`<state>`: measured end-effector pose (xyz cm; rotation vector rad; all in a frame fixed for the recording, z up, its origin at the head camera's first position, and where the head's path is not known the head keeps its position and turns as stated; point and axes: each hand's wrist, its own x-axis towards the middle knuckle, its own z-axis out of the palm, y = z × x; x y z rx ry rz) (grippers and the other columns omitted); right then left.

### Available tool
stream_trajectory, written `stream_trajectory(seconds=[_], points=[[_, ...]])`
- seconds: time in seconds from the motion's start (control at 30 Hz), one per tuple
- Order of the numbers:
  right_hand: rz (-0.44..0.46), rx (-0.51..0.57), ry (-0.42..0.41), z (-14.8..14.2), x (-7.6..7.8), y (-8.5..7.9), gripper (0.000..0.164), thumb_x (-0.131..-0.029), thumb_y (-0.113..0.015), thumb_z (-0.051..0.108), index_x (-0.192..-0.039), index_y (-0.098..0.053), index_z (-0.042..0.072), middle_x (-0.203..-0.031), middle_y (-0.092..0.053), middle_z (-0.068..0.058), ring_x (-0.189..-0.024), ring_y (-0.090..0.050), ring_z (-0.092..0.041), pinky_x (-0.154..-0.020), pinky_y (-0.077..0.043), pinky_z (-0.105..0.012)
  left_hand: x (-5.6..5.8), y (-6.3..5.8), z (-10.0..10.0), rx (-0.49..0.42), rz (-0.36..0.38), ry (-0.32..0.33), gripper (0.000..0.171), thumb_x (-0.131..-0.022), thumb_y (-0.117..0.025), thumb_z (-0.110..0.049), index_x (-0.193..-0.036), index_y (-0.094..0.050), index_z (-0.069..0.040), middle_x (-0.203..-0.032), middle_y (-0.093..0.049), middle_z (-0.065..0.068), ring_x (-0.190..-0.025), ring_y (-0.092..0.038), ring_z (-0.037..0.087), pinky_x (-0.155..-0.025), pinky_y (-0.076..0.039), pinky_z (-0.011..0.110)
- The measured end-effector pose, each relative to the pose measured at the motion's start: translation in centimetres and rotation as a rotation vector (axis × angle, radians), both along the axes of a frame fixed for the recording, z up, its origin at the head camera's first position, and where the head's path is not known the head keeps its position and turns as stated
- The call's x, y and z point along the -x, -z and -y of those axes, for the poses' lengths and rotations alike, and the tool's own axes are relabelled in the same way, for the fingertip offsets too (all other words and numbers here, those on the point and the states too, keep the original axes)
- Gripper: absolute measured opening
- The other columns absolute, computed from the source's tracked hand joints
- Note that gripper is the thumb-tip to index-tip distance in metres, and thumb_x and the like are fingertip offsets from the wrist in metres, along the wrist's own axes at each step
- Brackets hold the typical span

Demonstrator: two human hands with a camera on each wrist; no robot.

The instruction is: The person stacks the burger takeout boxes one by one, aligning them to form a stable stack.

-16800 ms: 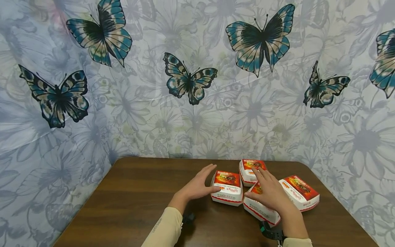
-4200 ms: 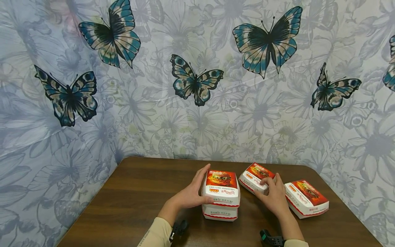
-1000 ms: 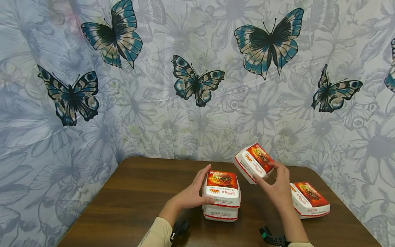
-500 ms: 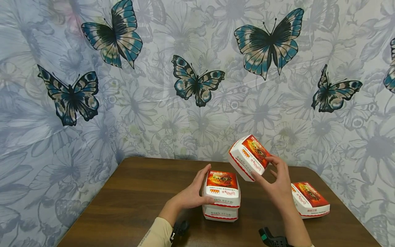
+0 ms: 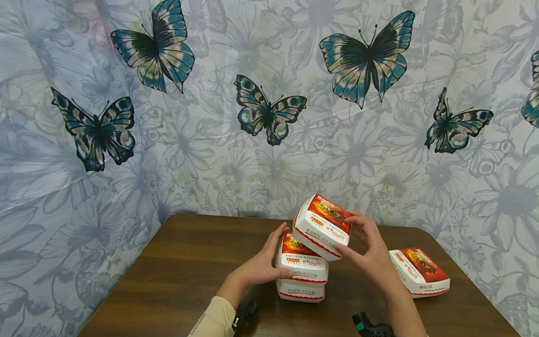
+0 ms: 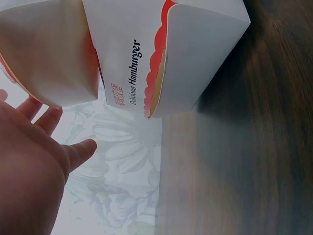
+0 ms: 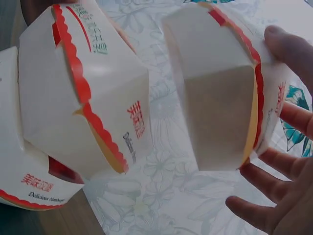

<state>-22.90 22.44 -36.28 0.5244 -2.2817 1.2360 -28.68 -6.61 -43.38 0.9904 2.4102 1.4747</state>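
Note:
Two white-and-red hamburger boxes stand stacked mid-table. My left hand [image 5: 258, 267] grips the upper stacked box [image 5: 305, 273] from its left side, thumb in front and fingers round the far edge. Below it sits the bottom box [image 5: 300, 291], its "Delicious Hamburger" print showing in the left wrist view. My right hand [image 5: 372, 252] holds a third hamburger box [image 5: 321, 230] by its right side, tilted, over the stack in the head view. The right wrist view shows a gap between this held box [image 7: 220, 107] and the upper stacked box [image 7: 105, 83].
A fourth hamburger box [image 5: 421, 272] lies on the right of the brown wooden table [image 5: 189, 262]. A hanging cloth [image 5: 202, 187] with butterflies and flowers is behind the table. Dark straps with devices are on both wrists.
Earlier, all the boxes lay separately on the table; two became stacked. My right hand lifted a third hamburger box from the back and brought it left, then lower, over the stack. The left hand stays.

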Motion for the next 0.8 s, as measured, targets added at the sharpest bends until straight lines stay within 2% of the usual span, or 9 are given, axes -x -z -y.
stream_trajectory(seconds=[0.17,0.27,0.53,0.7,0.8], points=[[-0.018,-0.014,-0.104,0.33,-0.08,0.03,0.056,-0.083,-0.08,0.006,-0.132,-0.053,0.013,-0.148,-0.042,-0.006,-0.129,-0.042,0.005,-0.101,-0.041,-0.016,-0.08,0.02,0.0,-0.003,0.001,-0.011,0.116,-0.08,-0.077,-0.055,-0.159,0.007,-0.04,-0.166,-0.008,-0.006,-0.153,-0.015,0.023,-0.116,-0.03,0.058],[-0.012,-0.022,-0.14,0.49,-0.06,0.1,0.056,-0.083,-0.08,0.006,-0.132,-0.052,0.012,-0.148,-0.043,-0.006,-0.129,-0.043,0.002,-0.1,-0.041,-0.014,-0.07,0.02,-0.03,-0.005,-0.004,-0.021,0.118,-0.079,-0.078,-0.053,-0.159,0.008,-0.038,-0.166,-0.008,-0.002,-0.153,-0.014,0.024,-0.115,-0.03,0.059],[0.053,-0.046,-0.135,0.48,0.14,0.4,0.053,-0.087,-0.078,0.013,-0.132,-0.052,0.018,-0.15,-0.042,-0.005,-0.133,-0.039,0.003,-0.103,-0.043,-0.025,-0.23,-0.27,-0.14,-0.01,0.006,-0.037,0.118,-0.078,-0.08,-0.048,-0.158,0.007,-0.043,-0.165,-0.01,0.001,-0.153,-0.015,0.026,-0.115,-0.029,0.061],[0.089,-0.055,-0.133,0.46,0.23,0.6,0.05,-0.09,-0.075,0.016,-0.134,-0.052,0.023,-0.154,-0.04,-0.001,-0.144,-0.034,-0.01,-0.105,-0.039,-0.021,-0.17,-0.19,-0.21,-0.018,0.0,-0.031,0.12,-0.078,-0.081,-0.045,-0.159,0.008,-0.039,-0.164,-0.012,0.0,-0.15,-0.02,0.024,-0.115,-0.031,0.057],[0.074,-0.062,-0.142,0.65,0.22,0.74,0.049,-0.092,-0.072,0.015,-0.135,-0.052,0.024,-0.157,-0.039,0.0,-0.147,-0.033,-0.014,-0.106,-0.039,-0.02,-0.09,-0.12,-0.2,-0.024,-0.006,-0.023,0.122,-0.078,-0.082,-0.046,-0.159,0.008,-0.036,-0.163,-0.013,0.001,-0.15,-0.02,0.023,-0.115,-0.031,0.056]])
